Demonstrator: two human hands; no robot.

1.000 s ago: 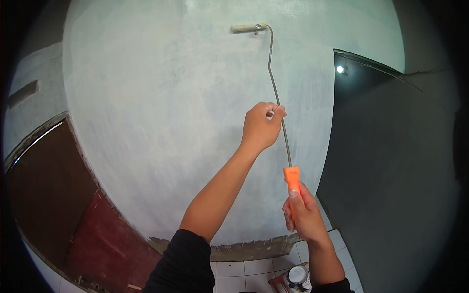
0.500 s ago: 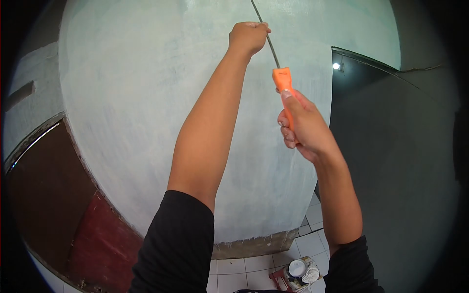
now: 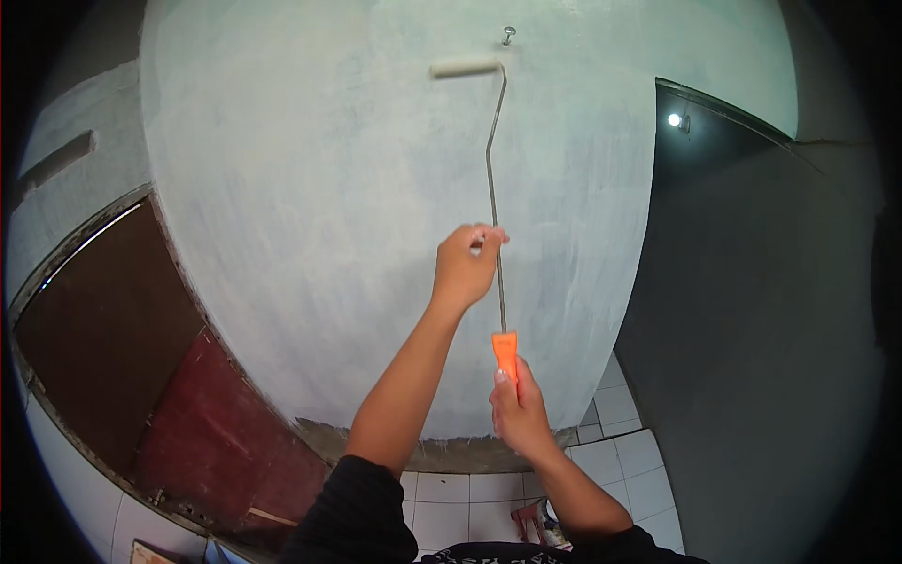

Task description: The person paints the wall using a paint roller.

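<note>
A paint roller (image 3: 505, 346) with an orange handle and a long thin metal rod stands upright before me. Its narrow pale sleeve (image 3: 465, 70) lies against the upper part of the whitish wall (image 3: 310, 188). My right hand (image 3: 520, 404) is wrapped round the orange handle. Higher up, my left hand (image 3: 468, 268) pinches the metal rod between thumb and fingers. The wall shows streaky, uneven white paint, and its bottom strip is bare grey.
A metal hook (image 3: 509, 36) sticks out of the wall just above the roller. To the left is a brown and red door (image 3: 103, 357); to the right, a dark opening with a lit bulb (image 3: 675, 120). On the tiled floor (image 3: 442, 489) stands a partly hidden reddish stand (image 3: 531, 522).
Both hands have come down in view with the roller, and its sleeve and the hook now show. The right hand has also moved left, and the rod stands more upright.
</note>
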